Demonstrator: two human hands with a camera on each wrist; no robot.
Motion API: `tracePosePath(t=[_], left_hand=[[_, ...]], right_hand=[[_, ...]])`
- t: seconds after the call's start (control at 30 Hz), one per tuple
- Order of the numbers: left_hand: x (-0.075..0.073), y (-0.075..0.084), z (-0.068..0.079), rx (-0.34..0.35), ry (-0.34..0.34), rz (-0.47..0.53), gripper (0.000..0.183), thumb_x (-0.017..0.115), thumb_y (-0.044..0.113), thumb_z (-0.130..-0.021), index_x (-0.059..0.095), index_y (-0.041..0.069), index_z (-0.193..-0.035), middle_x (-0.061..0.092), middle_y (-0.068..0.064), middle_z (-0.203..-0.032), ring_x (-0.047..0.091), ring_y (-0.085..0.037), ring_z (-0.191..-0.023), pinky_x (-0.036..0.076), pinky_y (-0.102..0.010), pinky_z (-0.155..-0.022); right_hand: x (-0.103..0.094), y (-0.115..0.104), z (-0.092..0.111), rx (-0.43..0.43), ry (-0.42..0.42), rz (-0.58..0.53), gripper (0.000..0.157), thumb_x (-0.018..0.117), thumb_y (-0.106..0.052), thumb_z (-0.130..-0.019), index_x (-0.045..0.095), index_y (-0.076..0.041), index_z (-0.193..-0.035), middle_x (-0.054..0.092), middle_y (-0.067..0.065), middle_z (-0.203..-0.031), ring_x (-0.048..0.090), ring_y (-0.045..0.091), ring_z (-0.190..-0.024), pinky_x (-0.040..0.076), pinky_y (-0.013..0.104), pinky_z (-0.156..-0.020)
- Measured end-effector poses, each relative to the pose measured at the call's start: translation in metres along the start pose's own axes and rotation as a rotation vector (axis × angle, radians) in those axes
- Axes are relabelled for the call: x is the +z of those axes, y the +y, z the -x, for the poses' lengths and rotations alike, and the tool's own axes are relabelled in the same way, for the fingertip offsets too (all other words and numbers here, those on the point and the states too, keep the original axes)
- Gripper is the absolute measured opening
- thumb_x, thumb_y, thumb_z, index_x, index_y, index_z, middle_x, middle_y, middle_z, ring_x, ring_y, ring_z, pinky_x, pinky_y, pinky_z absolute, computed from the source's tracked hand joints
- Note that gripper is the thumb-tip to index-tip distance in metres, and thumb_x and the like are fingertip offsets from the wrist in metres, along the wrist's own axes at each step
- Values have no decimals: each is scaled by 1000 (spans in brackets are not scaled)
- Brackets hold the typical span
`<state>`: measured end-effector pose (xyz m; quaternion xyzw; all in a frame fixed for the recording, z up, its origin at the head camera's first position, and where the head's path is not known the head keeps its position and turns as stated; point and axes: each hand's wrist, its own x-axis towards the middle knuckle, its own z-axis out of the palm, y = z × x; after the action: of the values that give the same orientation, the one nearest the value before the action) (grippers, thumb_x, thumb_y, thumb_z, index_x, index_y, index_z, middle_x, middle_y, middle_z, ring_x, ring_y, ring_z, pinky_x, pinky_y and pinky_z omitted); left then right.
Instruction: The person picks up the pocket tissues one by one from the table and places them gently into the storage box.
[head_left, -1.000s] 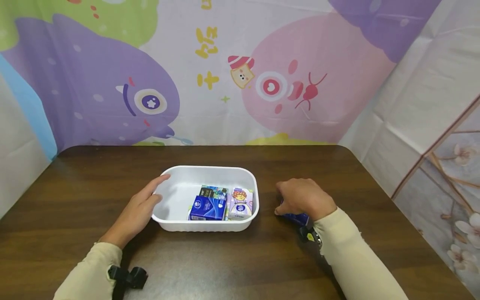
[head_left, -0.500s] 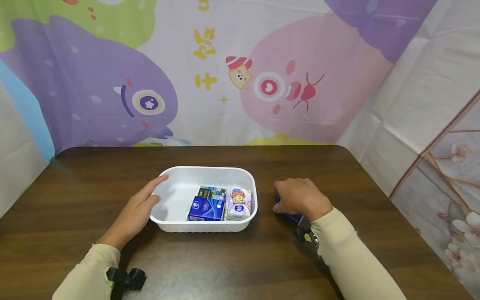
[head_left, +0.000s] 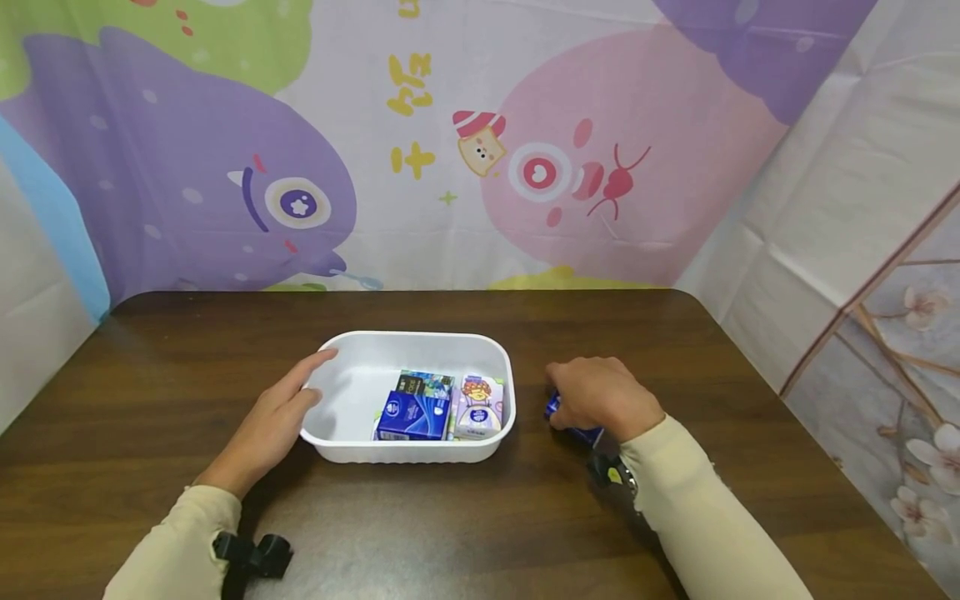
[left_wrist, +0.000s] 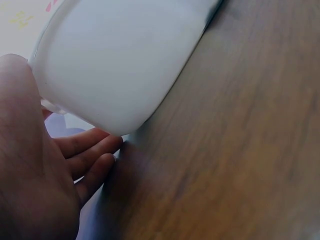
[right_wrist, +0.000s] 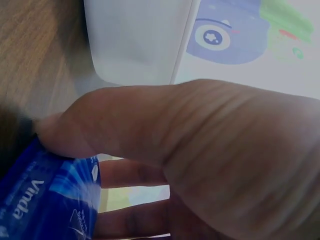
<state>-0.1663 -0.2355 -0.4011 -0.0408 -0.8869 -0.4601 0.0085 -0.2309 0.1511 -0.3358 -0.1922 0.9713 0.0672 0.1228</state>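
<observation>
A white plastic basin (head_left: 408, 452) stands on the table with several small tissue packs in its right half. On top lies a dark blue pack (head_left: 415, 415). A lilac pack with a cartoon (head_left: 480, 407) is on its right, and a dark green patterned pack (head_left: 424, 384) shows behind. My left hand (head_left: 273, 425) touches the basin's left end, thumb at the rim and loosely straight fingers along the outer wall (left_wrist: 90, 150). Right of the basin, my right hand (head_left: 603, 397) pinches a blue Vinda tissue pack (right_wrist: 45, 200) between thumb and fingers, low over the table; the hand covers much of it.
The brown wooden table (head_left: 420, 533) runs back to a cartoon-printed cloth (head_left: 420, 233), with a pale flowered cloth (head_left: 862, 333) along the right side. Each wrist carries a small black camera, such as the left camera (head_left: 255, 556).
The blue tissue pack has shifted under my right hand, and its left end now shows beyond the thumb. My left hand and the basin hold their places.
</observation>
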Motion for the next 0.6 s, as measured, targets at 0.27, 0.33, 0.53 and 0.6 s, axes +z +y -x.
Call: tracePosePath(t=[0.27, 0.33, 0.53, 0.6], left_hand=[[-1, 1, 0, -7, 0, 4, 53, 36, 15, -105, 34, 21, -157, 25, -16, -162, 24, -42, -146, 21, -70, -110], [0, 1, 0, -9, -2, 4, 53, 37, 15, -105, 34, 21, -157, 25, -16, -162, 24, -42, -146, 21, -70, -110], [0, 1, 0, -16, -2, 0, 54, 37, 15, -104, 33, 22, -157, 25, -17, -163, 24, -43, -146, 21, -70, -110], [0, 0, 0, -12, 0, 0, 54, 37, 14, -104, 34, 22, -157, 26, -17, -162, 24, -42, -146, 22, -69, -111]], right_hand=[[0, -3, -1, -2, -2, -7, 40, 78, -40, -83, 64, -16, -112, 65, -1, -87, 59, 17, -78, 51, 46, -80], [0, -4, -2, 0, -3, -13, 41, 78, -41, -84, 64, -16, -114, 65, 0, -89, 59, 18, -79, 51, 46, -80], [0, -4, -4, -6, 28, -25, 49, 77, -43, -86, 63, -14, -123, 68, 4, -97, 60, 19, -81, 53, 46, -79], [0, -4, -4, -19, 52, -27, 48, 76, -43, -86, 64, -14, -123, 67, 4, -96, 60, 19, -80, 53, 46, -77]])
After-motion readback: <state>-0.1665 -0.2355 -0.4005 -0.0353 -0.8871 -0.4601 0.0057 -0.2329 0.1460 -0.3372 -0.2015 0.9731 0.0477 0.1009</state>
